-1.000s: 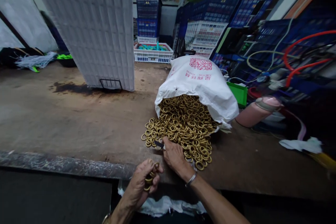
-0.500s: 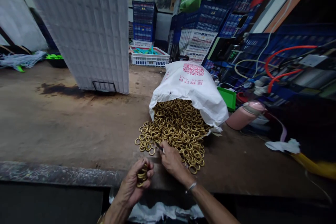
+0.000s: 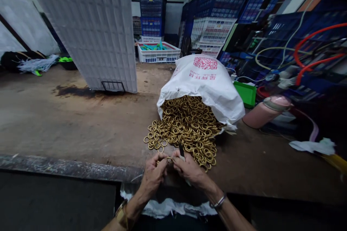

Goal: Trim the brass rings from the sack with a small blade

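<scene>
My left hand (image 3: 155,173) is closed near the table's front edge, its fingertips pinching a brass-coloured ring (image 3: 170,158). Other rings seen in this palm earlier are hidden by the fingers now. Close on the right, my right hand (image 3: 191,170) is closed too, with its thumb and finger at the same ring. A slim tool with a dark flat tip (image 3: 181,150) sticks up out of my right hand; its exact kind is unclear. Just beyond both hands, a heap of brass-coloured rings (image 3: 187,126) spills from the mouth of a white woven sack (image 3: 200,83) lying on its side.
On the brown table (image 3: 81,126), a tall ribbed white panel (image 3: 103,32) stands in a wire stand at the left. A white crate (image 3: 159,56) sits behind. Right of the sack are a green tray (image 3: 245,94) and a pink bottle (image 3: 267,112). Blue crates (image 3: 152,14) are stacked at the back.
My left hand has risen and turned, hiding the rings in its palm. My right hand has drawn back from the heap to meet it at a ring. The view has shifted slightly.
</scene>
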### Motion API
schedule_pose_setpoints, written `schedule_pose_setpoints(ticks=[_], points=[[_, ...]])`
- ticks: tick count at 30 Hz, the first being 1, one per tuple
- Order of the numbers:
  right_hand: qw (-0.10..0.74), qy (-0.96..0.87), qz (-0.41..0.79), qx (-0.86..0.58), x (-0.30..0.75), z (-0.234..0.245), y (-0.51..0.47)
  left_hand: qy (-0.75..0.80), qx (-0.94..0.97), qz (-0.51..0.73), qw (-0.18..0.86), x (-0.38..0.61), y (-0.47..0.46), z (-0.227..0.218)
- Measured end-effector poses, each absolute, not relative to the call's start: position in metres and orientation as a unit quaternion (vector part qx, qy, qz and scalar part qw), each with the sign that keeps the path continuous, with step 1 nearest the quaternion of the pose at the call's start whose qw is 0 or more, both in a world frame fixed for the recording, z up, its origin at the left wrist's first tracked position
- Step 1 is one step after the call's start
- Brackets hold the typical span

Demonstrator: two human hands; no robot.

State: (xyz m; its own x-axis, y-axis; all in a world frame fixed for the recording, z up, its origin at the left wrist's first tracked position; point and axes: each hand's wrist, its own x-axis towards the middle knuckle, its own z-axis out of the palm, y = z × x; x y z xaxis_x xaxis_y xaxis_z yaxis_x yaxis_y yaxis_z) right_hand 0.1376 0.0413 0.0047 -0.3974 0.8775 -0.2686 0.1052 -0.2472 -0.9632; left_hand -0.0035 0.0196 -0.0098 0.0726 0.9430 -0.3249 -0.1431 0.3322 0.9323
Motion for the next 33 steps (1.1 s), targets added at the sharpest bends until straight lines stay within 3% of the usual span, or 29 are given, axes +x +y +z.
schedule_pose_setpoints(ticks=[10, 20, 33], points=[[0.323, -0.582, 0.536, -0.519, 0.141, -0.001, 0.043, 0.545, 0.500, 0.465, 0.487, 0.009, 0.019, 0.000], [0.346, -0.523, 0.588, -0.511, 0.148, -0.023, 0.040, 0.461, 0.293, 0.412, 0.729, 0.016, 0.015, 0.004], [0.343, -0.502, 0.638, -0.472, 0.152, -0.012, 0.035, 0.407, 0.296, 0.409, 0.761, 0.022, 0.009, 0.015]])
